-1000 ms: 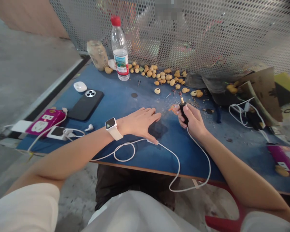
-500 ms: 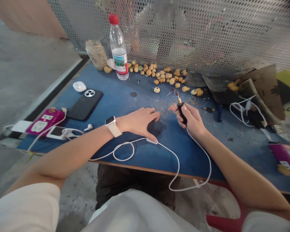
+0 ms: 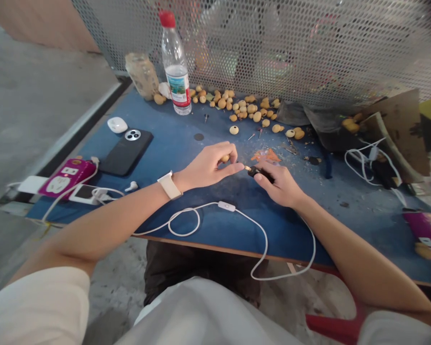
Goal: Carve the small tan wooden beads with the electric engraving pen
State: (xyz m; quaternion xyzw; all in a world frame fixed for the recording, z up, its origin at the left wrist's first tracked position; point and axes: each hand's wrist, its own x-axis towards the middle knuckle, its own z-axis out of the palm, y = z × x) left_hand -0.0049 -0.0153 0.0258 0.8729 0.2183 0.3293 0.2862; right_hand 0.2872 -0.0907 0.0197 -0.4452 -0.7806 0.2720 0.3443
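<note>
My left hand point(image 3: 211, 165), with a pale watch point(image 3: 170, 185) at the wrist, curls its fingers and thumb around a small yellow-tan gourd point(image 3: 225, 158), mostly hidden by the fingers. A slim black rotary tool point(image 3: 260, 173) with a brass-coloured chuck is gripped in my right hand point(image 3: 282, 184). The tool lies tilted, its tip pointing left and reaching close to my left thumb; whether it touches is unclear. From it a white cord point(image 3: 265, 242) loops below the table edge to a white inline switch point(image 3: 226, 206) on the blue table point(image 3: 208, 220).
Several small gourds point(image 3: 251, 109) lie along the back by a mesh panel point(image 3: 309, 57). A water bottle point(image 3: 178, 86) and a jar point(image 3: 141, 76) stand at back left. The left side holds a phone point(image 3: 127, 152) and a purple power strip point(image 3: 70, 176). Orange scraps point(image 3: 267, 155) lie beyond the tool.
My left hand has lifted off the switch and now shows a gourd in its fingers. The rotary tool has swung from upright to pointing left, close to the left hand.
</note>
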